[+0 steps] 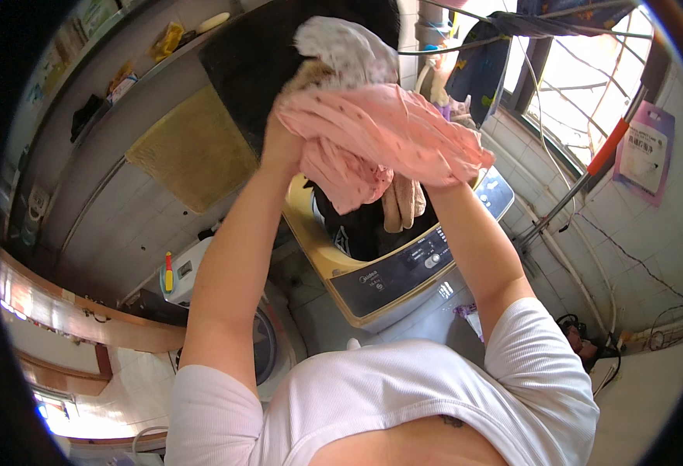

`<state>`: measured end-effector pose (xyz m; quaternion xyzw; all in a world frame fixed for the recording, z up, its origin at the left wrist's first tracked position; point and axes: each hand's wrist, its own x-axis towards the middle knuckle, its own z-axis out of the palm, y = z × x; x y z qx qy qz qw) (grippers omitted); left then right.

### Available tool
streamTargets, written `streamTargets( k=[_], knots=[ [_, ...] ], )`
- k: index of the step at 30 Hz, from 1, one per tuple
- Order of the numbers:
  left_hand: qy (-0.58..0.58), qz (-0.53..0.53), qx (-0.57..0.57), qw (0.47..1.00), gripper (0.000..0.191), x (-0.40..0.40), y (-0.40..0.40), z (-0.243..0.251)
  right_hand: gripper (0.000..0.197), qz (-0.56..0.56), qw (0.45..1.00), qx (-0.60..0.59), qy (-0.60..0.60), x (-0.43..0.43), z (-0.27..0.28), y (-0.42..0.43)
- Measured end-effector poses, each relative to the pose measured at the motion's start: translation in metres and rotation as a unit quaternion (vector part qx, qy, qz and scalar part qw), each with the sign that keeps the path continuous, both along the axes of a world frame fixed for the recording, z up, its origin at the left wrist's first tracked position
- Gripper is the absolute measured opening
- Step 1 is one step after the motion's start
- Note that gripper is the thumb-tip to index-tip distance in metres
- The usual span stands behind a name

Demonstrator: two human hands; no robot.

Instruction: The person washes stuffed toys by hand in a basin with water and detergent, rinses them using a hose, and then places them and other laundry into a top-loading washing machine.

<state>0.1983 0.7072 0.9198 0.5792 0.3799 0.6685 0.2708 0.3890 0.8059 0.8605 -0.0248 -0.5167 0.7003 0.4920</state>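
Note:
A crumpled pink garment (376,128) with small dark spots is held up between my two hands, above an open top-loading Midea washing machine (318,250). My left hand (283,134) grips its left end. Folds of the cloth cover most of my right hand (443,182), which holds the right end. Just beyond hangs a pale grey-white cloth (347,49), with a tan fabric (309,76) bunched under it. Below the pink garment, a beige cloth piece (402,204) dangles over the drum opening. Dark clothes (356,233) lie inside the drum.
The black raised lid (248,64) stands behind the machine. At right are a metal pole with an orange grip (606,148), a window (586,87), and wall pipes (580,291). Dark clothing (472,67) hangs near the window. A yellowish towel (196,151) hangs at left; a front-loading washer (266,343) sits lower left.

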Motion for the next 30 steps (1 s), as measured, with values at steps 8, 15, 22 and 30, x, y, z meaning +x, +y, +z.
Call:
streamTargets(
  k=[8,15,22,30],
  knots=[
    [-0.181,-0.034,-0.004,0.983,0.027,0.006,0.028,0.058,0.098,-0.229,0.900,-0.011,-0.372,0.031,-0.143,0.042],
    [-0.193,-0.033,0.035,0.980,0.028,0.017,0.052,0.121,0.131,-0.099,0.767,-0.113,-0.623,-0.037,-0.206,0.065],
    [-0.101,-0.021,0.056,0.993,0.031,-0.018,0.007,0.165,0.124,-0.178,0.738,0.119,-0.640,-0.079,-0.138,0.014],
    [-0.144,-0.318,0.043,0.936,0.034,-0.096,-0.044,0.187,0.057,0.183,0.965,-0.186,-0.027,-0.079,-0.093,0.059]
  ],
)
